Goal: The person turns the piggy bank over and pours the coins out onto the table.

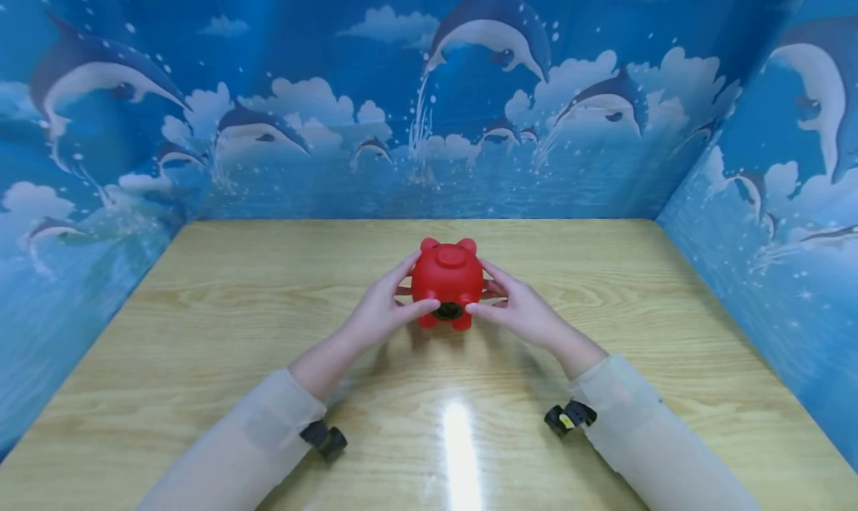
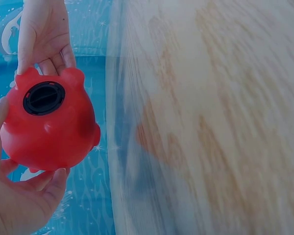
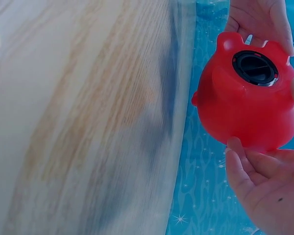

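Starting at the left, a pale sleeve is seen running up to the left hand, with a black wrist camera near the cuff. By this hand the left side of a red piggy bank is gripped, the thumb being laid on the near face beside a black plug and the fingers curled round the side. The piggy bank is held directly between the two hands, and it is shown by the wrist views to be raised off the wooden worktop. It is tilted back, so that its snout is turned upward and its plug is faced toward the wearer. Its right side is gripped by the right hand, curled likewise, with the thumb placed near the plug. Farther right, a second wrist camera and the right sleeve are seen. Behind the worktop, a blue dolphin-printed backdrop is hung.
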The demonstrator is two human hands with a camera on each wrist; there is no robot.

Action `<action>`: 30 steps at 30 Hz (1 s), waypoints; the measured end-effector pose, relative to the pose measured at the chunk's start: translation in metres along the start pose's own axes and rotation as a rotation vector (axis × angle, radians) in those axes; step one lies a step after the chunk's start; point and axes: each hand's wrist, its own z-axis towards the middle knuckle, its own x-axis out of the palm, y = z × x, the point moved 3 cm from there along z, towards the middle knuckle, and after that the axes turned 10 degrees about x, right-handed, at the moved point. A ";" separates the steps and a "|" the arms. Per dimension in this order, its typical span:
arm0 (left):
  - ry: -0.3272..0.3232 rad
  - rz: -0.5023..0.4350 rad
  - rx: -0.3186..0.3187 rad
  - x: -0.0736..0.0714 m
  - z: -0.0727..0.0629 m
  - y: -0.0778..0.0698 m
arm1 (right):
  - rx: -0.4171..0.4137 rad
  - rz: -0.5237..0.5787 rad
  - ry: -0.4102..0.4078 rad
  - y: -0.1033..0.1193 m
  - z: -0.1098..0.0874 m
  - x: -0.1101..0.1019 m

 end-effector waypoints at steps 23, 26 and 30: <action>0.021 0.013 0.027 0.003 -0.001 0.004 | 0.006 0.004 -0.011 -0.001 -0.005 -0.003; 0.025 0.003 0.032 0.002 -0.001 0.004 | -0.002 0.009 -0.009 0.000 -0.004 -0.003; 0.027 0.000 0.027 0.001 -0.002 0.004 | -0.011 0.013 -0.006 0.000 -0.004 -0.001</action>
